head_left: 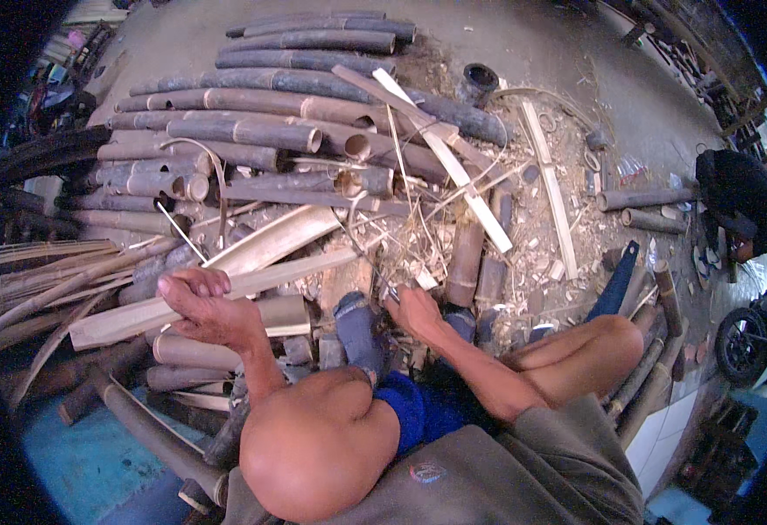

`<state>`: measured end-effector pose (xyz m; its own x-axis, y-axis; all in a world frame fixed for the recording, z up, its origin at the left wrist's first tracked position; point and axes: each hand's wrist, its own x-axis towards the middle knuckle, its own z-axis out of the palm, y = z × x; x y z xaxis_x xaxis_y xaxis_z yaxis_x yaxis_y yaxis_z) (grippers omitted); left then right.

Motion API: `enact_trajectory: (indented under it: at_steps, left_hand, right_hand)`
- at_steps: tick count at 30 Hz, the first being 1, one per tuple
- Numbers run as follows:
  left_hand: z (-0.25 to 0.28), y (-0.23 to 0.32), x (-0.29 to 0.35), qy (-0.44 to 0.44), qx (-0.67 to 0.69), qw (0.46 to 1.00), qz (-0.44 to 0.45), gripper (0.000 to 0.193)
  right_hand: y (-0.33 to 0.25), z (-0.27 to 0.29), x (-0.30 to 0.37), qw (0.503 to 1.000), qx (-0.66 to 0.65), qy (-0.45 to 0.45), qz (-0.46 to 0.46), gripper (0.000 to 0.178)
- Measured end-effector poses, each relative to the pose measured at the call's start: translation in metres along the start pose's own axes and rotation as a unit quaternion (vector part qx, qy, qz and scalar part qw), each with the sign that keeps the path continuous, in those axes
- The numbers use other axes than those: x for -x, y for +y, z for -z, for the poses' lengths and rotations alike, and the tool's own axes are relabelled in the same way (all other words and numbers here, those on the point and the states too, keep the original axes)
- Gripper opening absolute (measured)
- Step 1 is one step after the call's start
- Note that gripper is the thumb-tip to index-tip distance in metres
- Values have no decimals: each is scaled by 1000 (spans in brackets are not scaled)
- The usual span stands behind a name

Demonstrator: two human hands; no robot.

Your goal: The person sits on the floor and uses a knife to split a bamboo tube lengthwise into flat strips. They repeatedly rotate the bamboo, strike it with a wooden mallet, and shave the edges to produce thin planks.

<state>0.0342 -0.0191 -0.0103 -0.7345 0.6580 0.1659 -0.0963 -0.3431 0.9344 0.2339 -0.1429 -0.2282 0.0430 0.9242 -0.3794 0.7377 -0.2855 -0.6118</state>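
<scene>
My left hand (204, 304) is closed around a long pale split bamboo strip (121, 324), which slants up to the right across the space before my knees. Its far end lies near a thin, dark, curved blade-like tool (362, 241). That tool runs up and left from my right hand (414, 312), whose fingers are wrapped around its lower end; its exact kind is hard to make out. Just beyond the strip lies a wider split bamboo half (274, 241), pale inner face up. Pale shavings (418, 241) cover the floor past my right hand.
Many dark bamboo poles (270, 131) lie in rows ahead. Split strips (42, 280) are heaped at the left. Long pale slats (550, 192) rest on shavings at the right. A blue flat tapered piece (615, 280) stands beside my right knee. Another person (738, 201) is at far right.
</scene>
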Motion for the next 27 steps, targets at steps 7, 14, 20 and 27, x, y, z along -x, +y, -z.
enact_trajectory:
  at_steps: [7,14,20,27]
  left_hand:
    - [-8,1,1,-33,-20,999,-20,49]
    - [1,-1,-4,-24,-30,999,-23,48]
    - [-7,0,0,-17,-34,999,-7,47]
    - [6,-2,-8,2,-30,1000,-4,49]
  right_hand:
    - [26,-18,-5,998,-31,28,-45,39]
    - [-61,65,10,973,-193,98,74,42]
    - [25,-14,-16,997,-22,67,8,37]
    - [-45,44,3,973,-143,147,107,36]
